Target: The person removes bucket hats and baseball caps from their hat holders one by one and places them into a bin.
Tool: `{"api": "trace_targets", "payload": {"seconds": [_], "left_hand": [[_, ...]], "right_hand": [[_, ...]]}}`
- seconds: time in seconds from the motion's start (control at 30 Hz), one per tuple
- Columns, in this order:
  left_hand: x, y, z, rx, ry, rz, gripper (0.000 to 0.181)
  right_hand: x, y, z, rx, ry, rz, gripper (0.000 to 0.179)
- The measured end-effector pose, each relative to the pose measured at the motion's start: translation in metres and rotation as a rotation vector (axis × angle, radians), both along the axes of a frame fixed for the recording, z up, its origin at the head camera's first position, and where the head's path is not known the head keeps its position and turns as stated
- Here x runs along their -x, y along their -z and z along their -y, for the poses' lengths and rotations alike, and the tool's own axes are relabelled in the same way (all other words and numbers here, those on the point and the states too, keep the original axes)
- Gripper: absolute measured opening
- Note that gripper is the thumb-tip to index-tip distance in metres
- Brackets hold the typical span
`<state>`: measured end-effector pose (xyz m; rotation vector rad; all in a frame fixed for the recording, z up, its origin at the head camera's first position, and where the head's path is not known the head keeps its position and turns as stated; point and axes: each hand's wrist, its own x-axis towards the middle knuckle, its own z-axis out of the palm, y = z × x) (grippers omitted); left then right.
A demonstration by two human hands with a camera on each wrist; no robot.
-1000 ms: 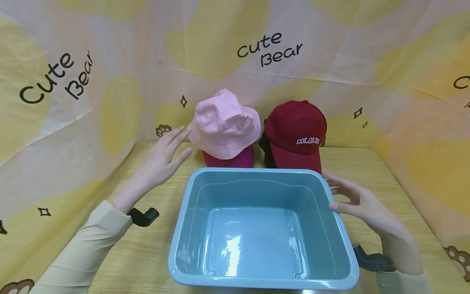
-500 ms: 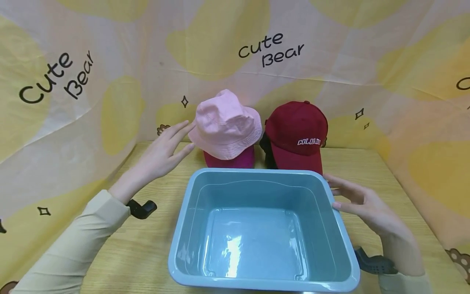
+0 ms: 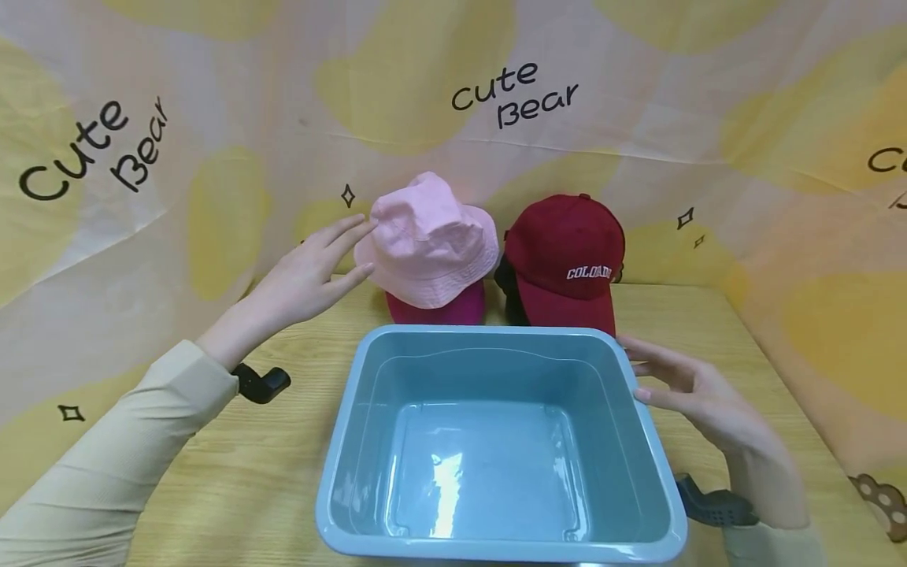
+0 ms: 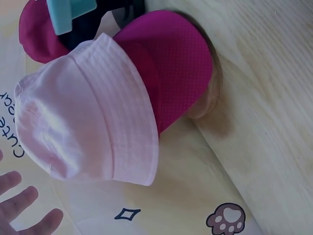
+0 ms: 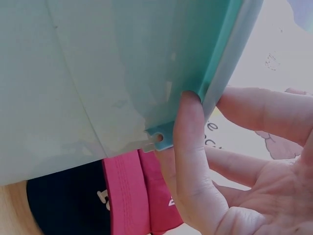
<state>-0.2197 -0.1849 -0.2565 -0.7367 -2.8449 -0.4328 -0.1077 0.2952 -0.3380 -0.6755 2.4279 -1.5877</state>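
A pale pink bucket hat (image 3: pixel 432 240) sits on top of a magenta cap (image 3: pixel 453 303), whose brim pokes out below it. Beside the bucket hat's left side is my left hand (image 3: pixel 305 272), fingers extended and holding nothing. In the left wrist view, its fingertips (image 4: pixel 46 223) show near the hat's crown. My right hand (image 3: pixel 690 394) grips the right rim of a light blue plastic basin (image 3: pixel 496 547), with a finger hooked under the rim in the right wrist view. The inside of the basin shows nothing lying in it.
A dark red cap (image 3: pixel 567 244) lettered in white stands right of the bucket hat, over a black cap (image 3: pixel 512 287) that shows at its left edge. The wooden table (image 3: pixel 234 472) meets a patterned cloth (image 3: pixel 673 118) at the back and sides.
My left hand has risen along the left side of the bucket hat, from its brim toward its crown. The right hand keeps its place on the basin's rim.
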Motion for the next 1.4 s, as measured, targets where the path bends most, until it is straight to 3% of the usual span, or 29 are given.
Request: {"api": "trace_targets", "payload": {"seconds": [0.63, 0.93, 1.13, 1.4], "left_hand": [[0.021, -0.024, -0.01, 0.011, 0.062, -0.016, 0.06], [0.037, -0.032, -0.028, 0.021, 0.117, -0.049, 0.058], [0.047, -0.034, -0.04, 0.036, 0.118, -0.042, 0.059], [0.058, -0.028, -0.05, 0.043, 0.121, -0.023, 0.061]], "right_hand": [[0.003, 0.0, 0.001, 0.002, 0.014, 0.02, 0.057], [0.002, 0.001, 0.0, 0.011, 0.006, 0.018, 0.057], [0.002, 0.001, 0.0, 0.024, -0.012, 0.013, 0.057], [0.002, 0.001, 0.001, 0.02, 0.001, 0.023, 0.057]]}}
